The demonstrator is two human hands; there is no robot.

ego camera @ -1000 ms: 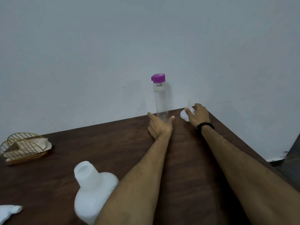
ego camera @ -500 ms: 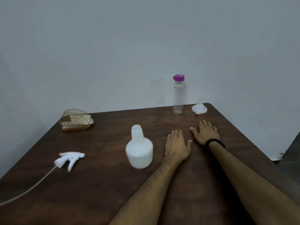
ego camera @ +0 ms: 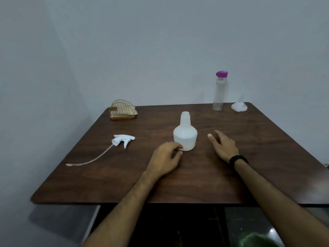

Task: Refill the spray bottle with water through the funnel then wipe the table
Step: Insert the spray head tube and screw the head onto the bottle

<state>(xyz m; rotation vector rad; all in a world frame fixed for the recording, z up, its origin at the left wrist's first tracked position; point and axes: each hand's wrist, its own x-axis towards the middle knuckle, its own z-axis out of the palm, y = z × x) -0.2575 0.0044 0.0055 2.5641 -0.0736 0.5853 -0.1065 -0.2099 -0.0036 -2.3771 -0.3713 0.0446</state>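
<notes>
Operator: Bottle handling, please. Where does the spray bottle (ego camera: pixel 185 135) stand?

Technician: Mid-table, upright, neck open, on the dark table (ego camera: pixel 267 148). The body looks like thin white plastic; judge it empty, hence light, easily tipped and somewhat squeezable. Grip the wide lower body, not the narrow neck, and steady it while pouring.

Operator: Hand positions?

Technician: The left hand (ego camera: pixel 165 160) rests on the table with fingers curled inward, tips touching the bottle's base, not wrapped round it. The right hand (ego camera: pixel 223 146) sits just right of the bottle, apart from it, fingers loosely extended and slightly spread, holding nothing.

Operator: Remaining parts?

Technician: The trigger head (ego camera: pixel 123 139), with its tube, lies to the left. The water bottle (ego camera: pixel 219 91), purple cap on, and the funnel (ego camera: pixel 239 106) stand at the far right edge. A wire holder (ego camera: pixel 122 110) with cloth sits far left.
</notes>
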